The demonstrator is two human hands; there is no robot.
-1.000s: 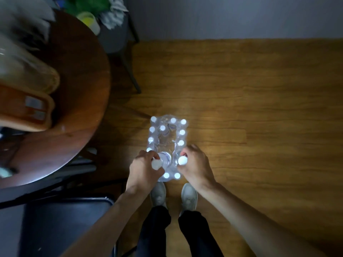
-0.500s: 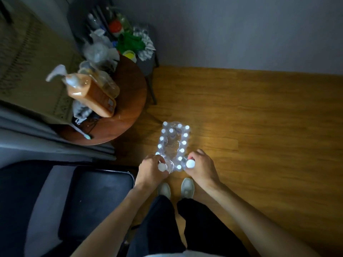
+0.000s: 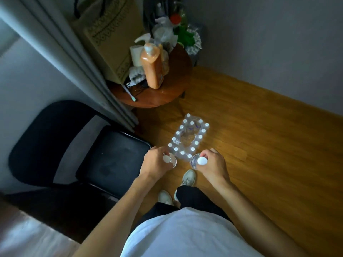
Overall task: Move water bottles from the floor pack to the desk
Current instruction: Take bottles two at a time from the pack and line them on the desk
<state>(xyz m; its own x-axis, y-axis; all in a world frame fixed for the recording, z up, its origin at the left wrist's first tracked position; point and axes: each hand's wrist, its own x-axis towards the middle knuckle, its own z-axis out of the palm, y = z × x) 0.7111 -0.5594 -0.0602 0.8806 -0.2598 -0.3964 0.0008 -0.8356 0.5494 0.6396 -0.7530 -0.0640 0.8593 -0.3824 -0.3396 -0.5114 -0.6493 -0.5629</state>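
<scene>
A plastic-wrapped pack of water bottles (image 3: 188, 139) with white caps stands on the wooden floor, its wrap torn open in the middle. My left hand (image 3: 156, 164) grips a clear bottle (image 3: 169, 160) by its neck, lifted clear of the pack's near left corner. My right hand (image 3: 211, 163) grips a second bottle (image 3: 198, 161) near its white cap, held up over the floor just in front of the pack. Both bottles point their caps up at the camera. A pale surface (image 3: 27, 236) shows at the bottom left; whether it is the desk I cannot tell.
A black folding chair (image 3: 109, 160) stands left of the pack. Behind it a round wooden side table (image 3: 167, 97) carries an orange pump bottle (image 3: 153, 65) and clutter. Grey curtains (image 3: 78, 62) hang at left. My two shoes (image 3: 188, 178) stand just before the pack.
Both hands have lifted their bottles up out of the pack and drawn them toward me. The view has risen and swung left, bringing the chair and curtains into sight.
</scene>
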